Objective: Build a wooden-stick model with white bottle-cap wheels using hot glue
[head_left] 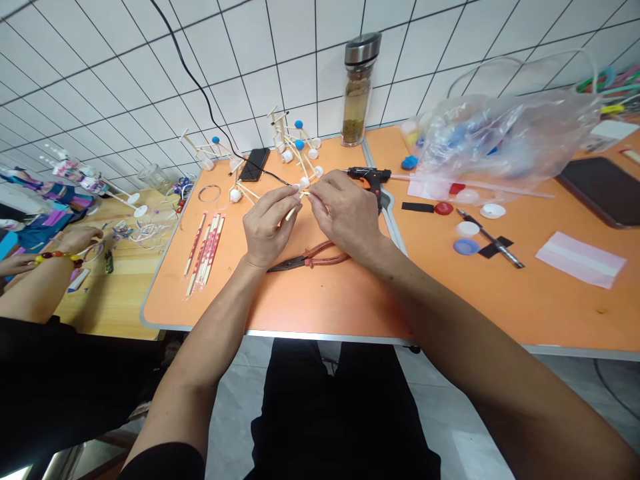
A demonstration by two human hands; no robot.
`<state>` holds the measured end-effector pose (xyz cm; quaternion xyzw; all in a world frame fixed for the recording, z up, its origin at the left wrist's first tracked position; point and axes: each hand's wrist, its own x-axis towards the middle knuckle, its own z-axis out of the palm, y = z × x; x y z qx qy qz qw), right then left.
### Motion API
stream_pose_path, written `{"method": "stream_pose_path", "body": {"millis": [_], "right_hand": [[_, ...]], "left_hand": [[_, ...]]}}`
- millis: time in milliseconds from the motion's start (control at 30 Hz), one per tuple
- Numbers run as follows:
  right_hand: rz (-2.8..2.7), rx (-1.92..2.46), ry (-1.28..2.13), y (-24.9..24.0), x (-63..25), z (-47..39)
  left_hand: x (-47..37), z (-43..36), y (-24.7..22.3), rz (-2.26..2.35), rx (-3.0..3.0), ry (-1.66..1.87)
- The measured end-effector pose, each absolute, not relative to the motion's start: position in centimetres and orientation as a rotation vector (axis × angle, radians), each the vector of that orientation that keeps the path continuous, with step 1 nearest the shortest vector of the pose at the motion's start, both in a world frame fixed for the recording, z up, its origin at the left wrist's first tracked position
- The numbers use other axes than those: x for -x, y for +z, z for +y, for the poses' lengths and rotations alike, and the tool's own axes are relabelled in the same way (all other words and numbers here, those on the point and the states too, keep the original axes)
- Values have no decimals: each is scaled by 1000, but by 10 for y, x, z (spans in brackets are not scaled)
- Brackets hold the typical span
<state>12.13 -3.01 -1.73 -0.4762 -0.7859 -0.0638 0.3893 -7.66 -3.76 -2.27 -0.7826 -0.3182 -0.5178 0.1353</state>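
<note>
Left hand (271,225) and right hand (347,212) show closed grip on pale sticks (291,214), stick frames (287,156) assembled beyond pliers (290,264), wrapped sticks (212,248) unused to their left.

The premises present as an informal craft workspace; whether home or shop cannot be determined. Observed: white-tiled wall (240,60), orange folding table (320,307) bearing a glue gun (369,175), pliers (307,259), bottle caps (467,229) and stick constructions (295,143). A co-worker's hands (80,239) occupy the adjoining wooden table (120,293), among cords (145,231).
</note>
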Motion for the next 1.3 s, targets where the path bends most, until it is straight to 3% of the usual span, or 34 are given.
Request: {"method": "stream_pose_path", "body": {"millis": [1067,1300], "right_hand": [[-1985,1217,-260,-25,-121,-26],[-1957,1251,-169,-19,-123,-28]], "left_hand": [[77,-34,-27,-888,2309,-1560],[78,-32,-30,-1179,2437,-1505]]}}
